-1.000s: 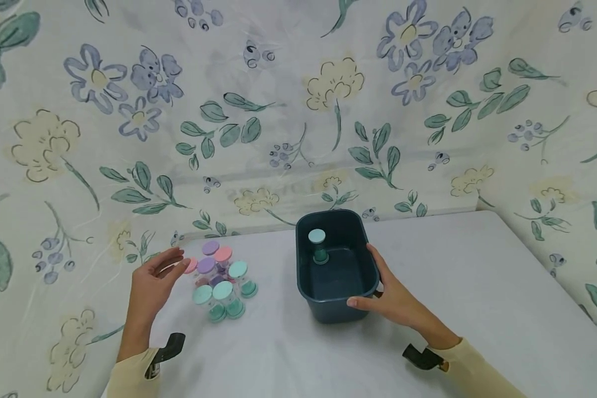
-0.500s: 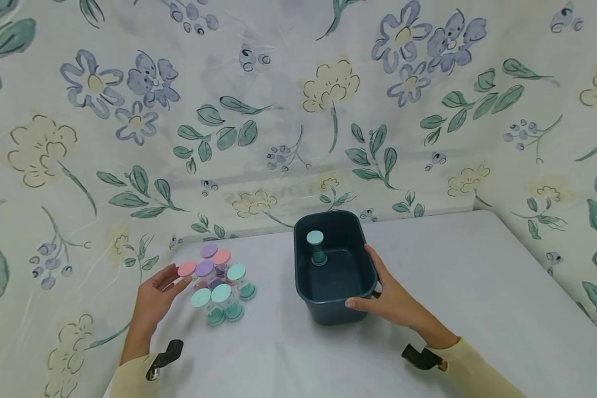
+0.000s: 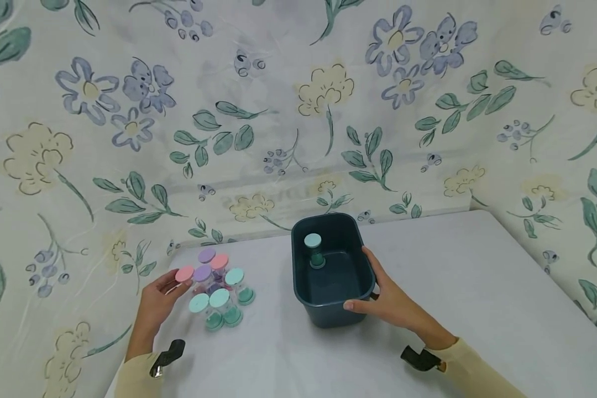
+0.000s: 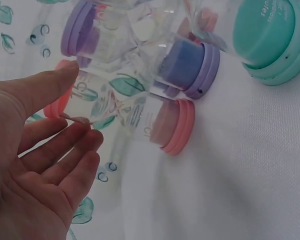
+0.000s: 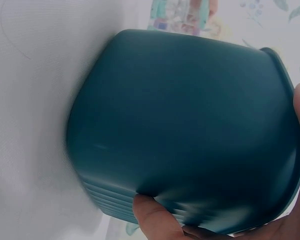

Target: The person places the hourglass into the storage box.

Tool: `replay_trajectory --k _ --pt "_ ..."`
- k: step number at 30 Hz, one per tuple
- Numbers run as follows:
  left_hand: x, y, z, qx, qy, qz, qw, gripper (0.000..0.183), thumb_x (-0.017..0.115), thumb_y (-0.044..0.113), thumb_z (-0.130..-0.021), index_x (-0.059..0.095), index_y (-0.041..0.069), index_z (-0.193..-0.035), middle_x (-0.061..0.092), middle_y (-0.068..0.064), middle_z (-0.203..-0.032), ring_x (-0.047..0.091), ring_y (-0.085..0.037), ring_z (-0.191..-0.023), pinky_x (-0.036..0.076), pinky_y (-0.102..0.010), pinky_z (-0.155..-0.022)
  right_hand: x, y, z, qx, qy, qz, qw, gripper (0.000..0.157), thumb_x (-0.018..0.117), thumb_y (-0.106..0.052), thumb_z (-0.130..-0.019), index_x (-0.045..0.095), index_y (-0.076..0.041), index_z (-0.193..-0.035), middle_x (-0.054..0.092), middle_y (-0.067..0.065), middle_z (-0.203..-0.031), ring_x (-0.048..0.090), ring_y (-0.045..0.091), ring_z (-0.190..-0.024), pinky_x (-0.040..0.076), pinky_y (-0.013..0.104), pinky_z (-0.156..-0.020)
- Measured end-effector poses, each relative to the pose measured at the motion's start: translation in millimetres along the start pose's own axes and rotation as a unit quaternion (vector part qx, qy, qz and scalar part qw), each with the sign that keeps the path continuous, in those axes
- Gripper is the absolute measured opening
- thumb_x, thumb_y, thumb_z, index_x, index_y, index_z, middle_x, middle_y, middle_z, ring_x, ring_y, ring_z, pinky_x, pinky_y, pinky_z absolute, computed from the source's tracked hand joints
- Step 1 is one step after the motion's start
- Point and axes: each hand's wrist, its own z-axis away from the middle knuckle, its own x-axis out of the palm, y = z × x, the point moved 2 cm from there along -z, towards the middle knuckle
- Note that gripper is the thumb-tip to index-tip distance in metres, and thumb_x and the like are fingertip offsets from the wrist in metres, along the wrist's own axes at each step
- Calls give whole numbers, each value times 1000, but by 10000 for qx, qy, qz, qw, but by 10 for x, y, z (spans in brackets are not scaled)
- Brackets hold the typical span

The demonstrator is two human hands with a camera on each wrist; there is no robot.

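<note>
My left hand is at the left edge of a cluster of sand timers. Its thumb and fingers pinch the pink-capped sand timer near the top. In the left wrist view, the timer's lower pink cap rests on the white cloth, with pink sand behind the clear wall. My right hand grips the near right corner of a dark teal plastic bin, thumb along the front rim. Inside the bin stands one mint-capped sand timer. Fingers of the right hand press the bin's ribbed side in the right wrist view.
Right beside the held timer stand purple-capped timers, another pink one and mint ones. White cloth covers the table. A floral-patterned sheet rises behind and at both sides.
My left hand has moved slightly down and right to the pink timer, and its thumb and fingers have come around the cap. My right hand stays on the bin. The head view has shifted slightly.
</note>
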Motion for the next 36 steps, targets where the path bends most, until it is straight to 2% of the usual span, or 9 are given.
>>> replay_trajectory --k 4,9,14,19,25,29,32,36 --pt "16 -30 -12 86 6 -5 10000 79 63 46 -93 30 7 -154 38 -22 -155 39 -40 -142 40 -51 -112 -2 0 9 55 17 5 10000 115 83 -41 -76 0 -42 -156 2 4 -168 13 43 -152 43 61 -105" --pt "25 -37 -26 222 205 31 9995 76 64 45 -93 34 9 -153 42 -20 -153 41 -38 -141 40 -53 -112 -16 -18 11 18 34 -35 10000 115 83 -40 -76 0 -42 -156 2 3 -168 14 42 -152 43 62 -105" --pt "-22 -81 -14 21 602 253 9979 75 63 51 -91 38 14 -151 45 -15 -153 43 -35 -141 40 -53 -113 -8 -16 12 28 19 23 10000 115 83 -41 -77 0 -40 -156 2 5 -168 14 43 -152 42 63 -106" --pt "-156 -44 30 -167 1097 646 9917 69 64 50 -90 44 20 -149 48 -9 -152 45 -27 -140 39 -47 -115 -9 -25 25 101 -4 13 9999 115 83 -42 -76 0 -42 -156 1 4 -168 13 42 -152 42 62 -106" --pt "-325 193 103 -121 1509 868 9846 63 67 47 -89 49 27 -145 52 -1 -150 49 -18 -136 41 -38 -115 -22 -29 14 58 62 83 9999 115 83 -42 -76 0 -43 -155 1 3 -168 14 42 -152 42 62 -106" --pt "-423 390 198 129 1738 955 9801 59 70 41 -89 52 26 -143 55 2 -146 52 -6 -126 44 -21 -109 -14 -24 11 57 36 66 10000 115 83 -42 -76 0 -42 -156 1 4 -168 13 43 -152 42 63 -106" --pt "-474 567 271 557 1923 1026 9744 55 73 34 -88 56 24 -140 60 6 -141 53 3 -115 45 -9 -100 -6 -16 10 45 10 72 10000 116 83 -42 -76 0 -41 -156 1 6 -168 13 44 -152 42 63 -105" --pt "-494 860 361 1273 1979 1119 9655 51 75 26 -87 61 20 -135 65 9 -131 54 5 -109 45 -2 -91 -3 -8 9 43 28 31 10000 115 83 -42 -76 0 -41 -156 1 5 -168 14 44 -151 42 62 -105"
